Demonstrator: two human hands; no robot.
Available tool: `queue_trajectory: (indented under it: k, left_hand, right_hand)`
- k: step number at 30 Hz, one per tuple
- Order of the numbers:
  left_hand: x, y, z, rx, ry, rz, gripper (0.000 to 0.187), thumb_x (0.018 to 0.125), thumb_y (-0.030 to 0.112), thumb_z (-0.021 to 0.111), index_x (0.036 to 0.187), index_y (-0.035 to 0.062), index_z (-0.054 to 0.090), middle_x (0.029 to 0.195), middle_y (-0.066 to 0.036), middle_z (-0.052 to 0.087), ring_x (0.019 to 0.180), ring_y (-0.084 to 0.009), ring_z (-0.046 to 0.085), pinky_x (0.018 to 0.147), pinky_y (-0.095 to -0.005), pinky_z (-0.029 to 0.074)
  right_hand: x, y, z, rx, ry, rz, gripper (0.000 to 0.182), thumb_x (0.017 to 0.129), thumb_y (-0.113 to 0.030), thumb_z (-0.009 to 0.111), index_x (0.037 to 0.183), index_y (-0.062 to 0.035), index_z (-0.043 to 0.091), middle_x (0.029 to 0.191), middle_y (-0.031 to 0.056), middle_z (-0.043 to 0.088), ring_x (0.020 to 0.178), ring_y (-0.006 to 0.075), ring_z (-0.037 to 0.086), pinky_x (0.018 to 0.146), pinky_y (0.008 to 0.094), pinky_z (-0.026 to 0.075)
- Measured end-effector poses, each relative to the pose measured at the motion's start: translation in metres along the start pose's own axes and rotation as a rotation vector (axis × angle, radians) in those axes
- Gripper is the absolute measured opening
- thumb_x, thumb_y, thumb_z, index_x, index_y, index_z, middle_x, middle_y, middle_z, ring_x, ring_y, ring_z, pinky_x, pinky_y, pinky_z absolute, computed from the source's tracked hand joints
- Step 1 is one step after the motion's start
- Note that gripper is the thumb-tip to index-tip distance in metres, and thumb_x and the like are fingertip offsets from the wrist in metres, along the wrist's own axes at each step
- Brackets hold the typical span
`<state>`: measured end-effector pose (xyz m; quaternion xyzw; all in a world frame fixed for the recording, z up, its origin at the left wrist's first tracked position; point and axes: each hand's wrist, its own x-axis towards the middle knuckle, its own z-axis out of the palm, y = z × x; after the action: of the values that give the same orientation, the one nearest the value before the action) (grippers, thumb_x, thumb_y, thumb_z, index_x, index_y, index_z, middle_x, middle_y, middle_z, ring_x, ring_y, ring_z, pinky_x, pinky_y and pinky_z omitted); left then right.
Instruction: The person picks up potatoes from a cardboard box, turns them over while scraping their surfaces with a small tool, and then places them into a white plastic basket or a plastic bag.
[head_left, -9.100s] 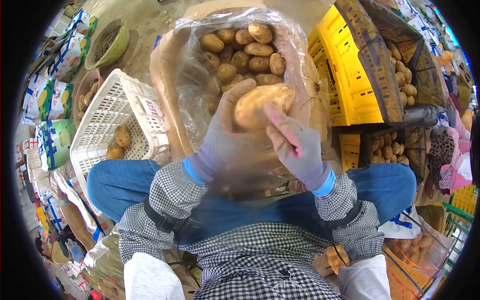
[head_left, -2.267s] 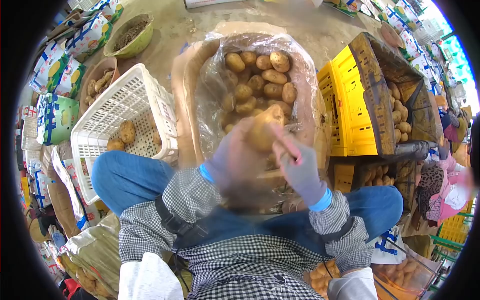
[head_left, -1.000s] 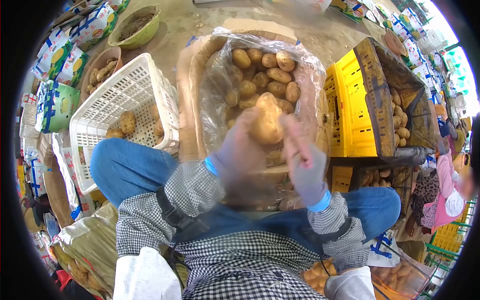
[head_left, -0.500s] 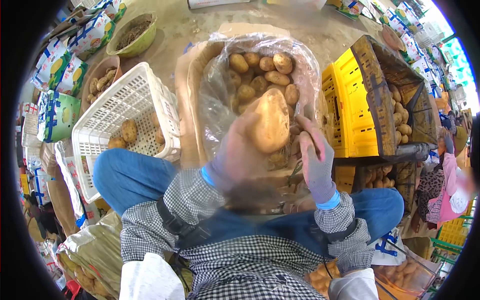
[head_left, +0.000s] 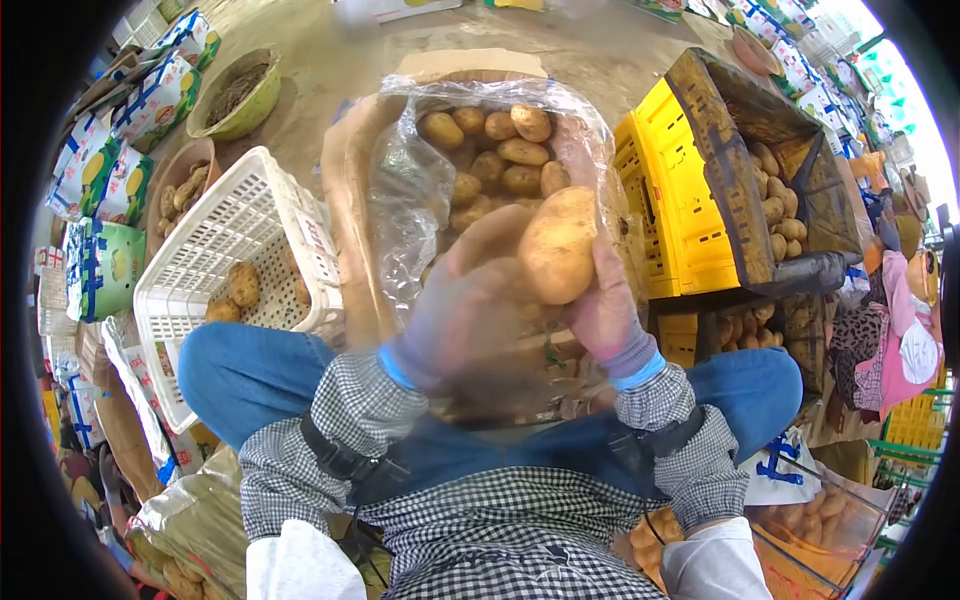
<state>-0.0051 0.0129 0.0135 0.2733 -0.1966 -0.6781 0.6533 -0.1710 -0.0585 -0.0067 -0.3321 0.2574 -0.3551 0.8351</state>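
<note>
A large pale potato (head_left: 558, 246) is held up over the near part of an open cardboard box (head_left: 352, 200) lined with clear plastic. My right hand (head_left: 606, 305), in a grey and pinkish glove, has its fingers round the potato's right side. At the potato's left is my left hand (head_left: 455, 305), gloved and smeared by motion; its fingers are too blurred to tell whether they touch it. Several smaller potatoes (head_left: 522, 151) lie in the box behind.
On the left stands a white basket (head_left: 225, 225) with a few potatoes. Yellow crates (head_left: 690, 190) with a dark liner and potatoes are at the right. Further left is a green tub (head_left: 245, 110). A person in pink (head_left: 900, 300) is at the far right.
The large potato has turned and now rests in my right hand, which was apart from it before. My left hand has shifted slightly left. The whole view has swung a little.
</note>
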Motion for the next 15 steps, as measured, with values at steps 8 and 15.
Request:
queue_trajectory:
  k: [8,15]
  left_hand:
    - [0.031,-0.046,-0.032,0.251,-0.008,0.379,0.081,0.073,0.009,0.078,0.142,0.0066,0.035,0.131,-0.011,0.051,0.118,-0.0205,0.051,0.097,-0.0314,0.046]
    - [-0.053,0.087,0.026,0.481,0.298,0.409,0.085,0.079,0.018,0.070,0.151,0.0167,0.026,0.112,-0.015,0.059,0.087,-0.0185,0.062,0.071,-0.0287,0.053]
  right_hand:
    - [0.021,0.010,-0.042,-0.786,0.222,-0.078,0.049,0.103,-0.028,0.035,0.135,0.0083,0.046,0.139,0.0202,0.049,0.122,0.0289,0.053,0.094,0.0324,0.049]
    - [0.079,0.003,-0.065,-0.740,0.188,-0.033,0.036,0.097,-0.027,0.044,0.119,-0.0035,0.060,0.097,0.0017,0.059,0.081,0.0163,0.056,0.071,0.0281,0.049]
